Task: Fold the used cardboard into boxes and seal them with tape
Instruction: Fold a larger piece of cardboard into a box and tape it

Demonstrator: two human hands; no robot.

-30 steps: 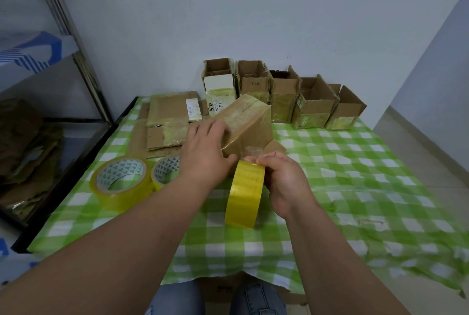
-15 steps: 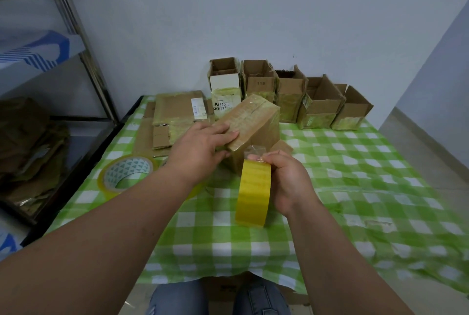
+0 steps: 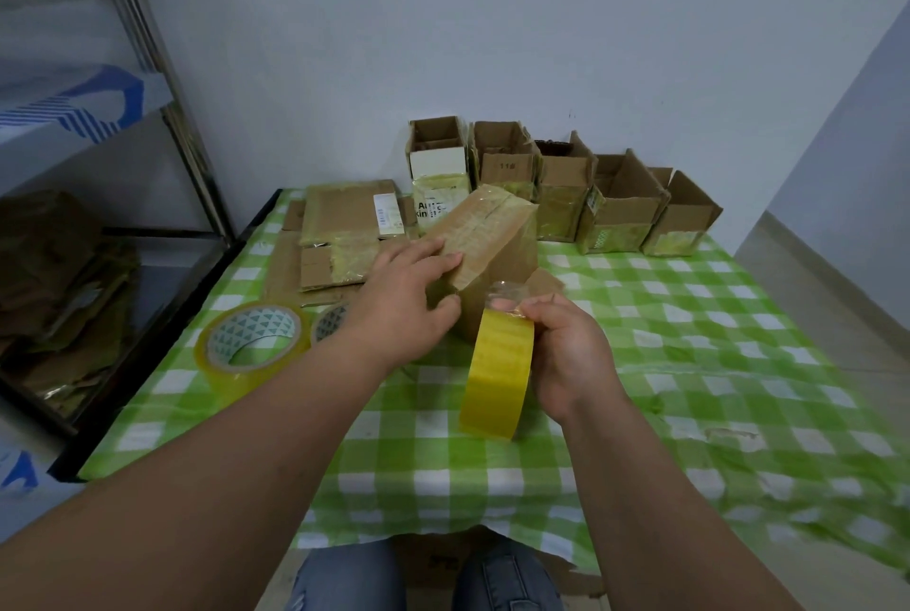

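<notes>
A taped brown cardboard box (image 3: 497,236) stands tilted on the green checked tablecloth (image 3: 689,364). My left hand (image 3: 404,300) lies on its near top edge, fingers stretched over the taped seam and thumb against the front face. My right hand (image 3: 566,354) grips a yellow tape roll (image 3: 498,374) held upright just in front of the box. A short clear strip of tape runs from the roll up toward the box's front face.
Several open folded boxes (image 3: 561,182) line the wall at the back. Flat cardboard sheets (image 3: 344,231) lie at the back left. Two more tape rolls (image 3: 251,344) sit left of my arm. A metal shelf (image 3: 162,118) with cardboard stands at the left.
My left hand slid along the box top, its fingers stretching out over the seam. The tape roll in my right hand stayed close in front of the box.
</notes>
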